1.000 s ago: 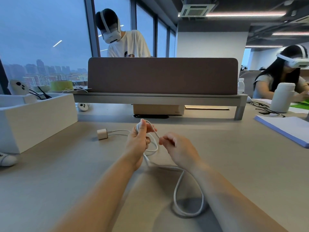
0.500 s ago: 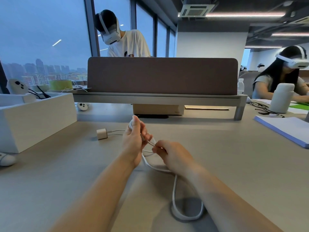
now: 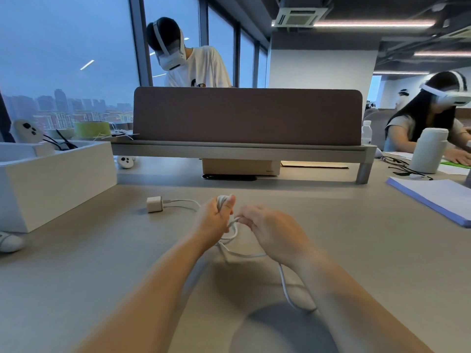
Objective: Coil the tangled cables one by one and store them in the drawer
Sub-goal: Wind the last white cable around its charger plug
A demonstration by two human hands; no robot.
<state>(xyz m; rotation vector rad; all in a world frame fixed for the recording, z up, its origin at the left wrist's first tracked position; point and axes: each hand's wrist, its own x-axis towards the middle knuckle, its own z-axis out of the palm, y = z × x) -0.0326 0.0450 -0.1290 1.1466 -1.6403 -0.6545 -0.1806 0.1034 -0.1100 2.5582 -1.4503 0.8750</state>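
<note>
**White cable held in both hands, centre frame**

White box (image 3: 58, 184) stands on the counter (image 3: 76, 276) at the left edge. Right of it a white charger plug (image 3: 154, 204) lies flat. Its cable (image 3: 283, 281) runs right into the left hand (image 3: 214, 220). Left fingers are curled round a small bundle of loops, thumb pressed on top. Right hand (image 3: 272, 233) is just beside it, fingers pinching one strand. Slack loops under the right wrist toward lower centre. Paper stack (image 3: 433, 197) at right edge.
</note>
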